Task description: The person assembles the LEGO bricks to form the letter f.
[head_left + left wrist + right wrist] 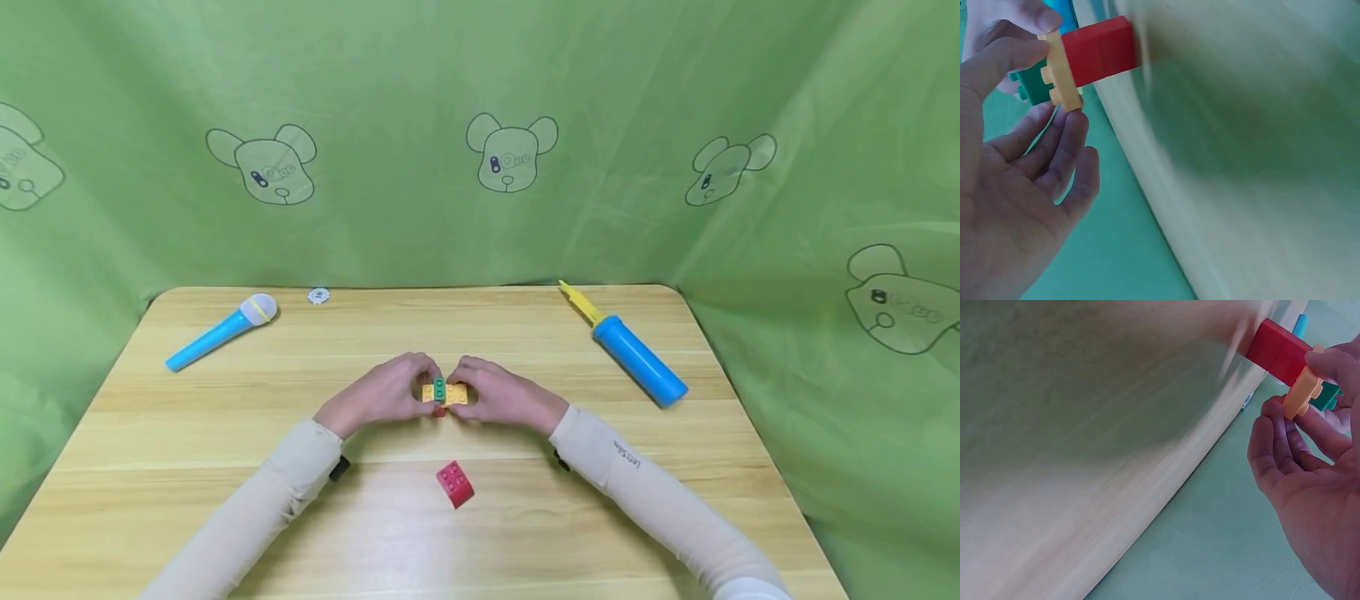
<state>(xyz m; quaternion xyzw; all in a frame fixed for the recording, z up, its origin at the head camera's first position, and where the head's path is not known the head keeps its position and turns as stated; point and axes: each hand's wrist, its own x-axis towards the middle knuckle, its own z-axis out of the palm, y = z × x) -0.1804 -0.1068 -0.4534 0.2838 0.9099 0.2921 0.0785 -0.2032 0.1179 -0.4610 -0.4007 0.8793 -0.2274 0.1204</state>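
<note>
Both hands hold a small stack of toy building bricks at the middle of the table. A flat yellow brick (457, 395) lies across it, with a green brick (439, 389) on top. Red bricks (1100, 50) form the column below, their lower end right at the tabletop. My left hand (386, 389) pinches the yellow brick's left end between thumb and fingertips. On the other end, my right hand (504, 396) grips it the same way. A separate red brick with a curved side (456, 483) lies nearer the front.
A toy microphone (217, 335) with a blue handle lies at the back left, beside a round white chip (318, 296). At the back right is a blue hand pump (640, 361) with a yellow nozzle. Green cloth (397, 233) hangs around the wooden table (360, 533).
</note>
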